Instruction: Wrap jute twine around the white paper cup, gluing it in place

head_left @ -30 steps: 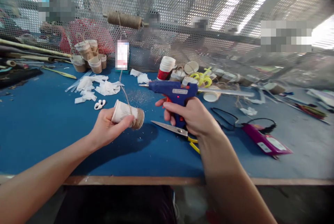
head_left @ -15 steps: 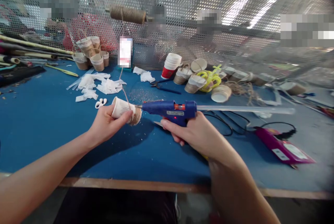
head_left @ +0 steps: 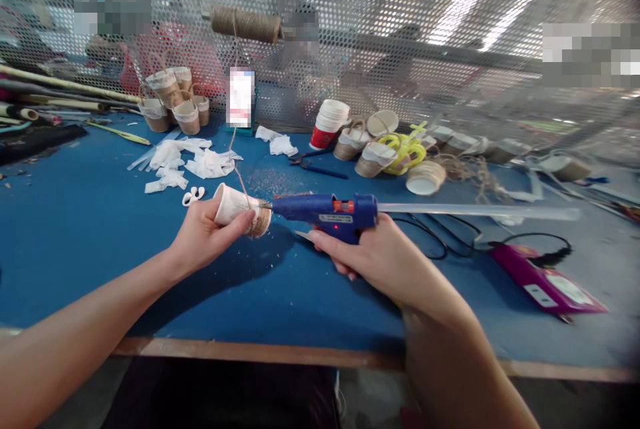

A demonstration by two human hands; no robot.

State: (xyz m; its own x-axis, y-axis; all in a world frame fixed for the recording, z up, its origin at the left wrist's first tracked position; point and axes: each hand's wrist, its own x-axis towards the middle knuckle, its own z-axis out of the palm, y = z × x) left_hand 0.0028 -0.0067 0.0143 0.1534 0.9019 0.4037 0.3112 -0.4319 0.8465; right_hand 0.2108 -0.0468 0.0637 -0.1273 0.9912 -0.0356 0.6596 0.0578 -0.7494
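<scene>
My left hand (head_left: 203, 237) is closed around a small white paper cup (head_left: 235, 206) held on its side, its bottom end wound with brown twine. A strand of twine (head_left: 235, 155) runs up from the cup to a spool (head_left: 245, 23) hung on the mesh wall. My right hand (head_left: 380, 257) grips a blue hot glue gun (head_left: 333, 214) with a long clear glue stick (head_left: 475, 210) sticking out behind. The gun's nozzle touches the twine-wound end of the cup.
On the blue table (head_left: 90, 222) lie white paper scraps (head_left: 190, 162), twine-wrapped cups (head_left: 173, 105), a stack of cups (head_left: 327, 123), yellow scissors (head_left: 403, 149), pliers (head_left: 315, 165) and a magenta power strip (head_left: 547, 285) with black cable. A perforated metal screen (head_left: 350, 29) backs the table; a person sits behind it.
My right hand swung the glue gun down and left until its nozzle met the cup. Over the last half second both hands barely moved.
</scene>
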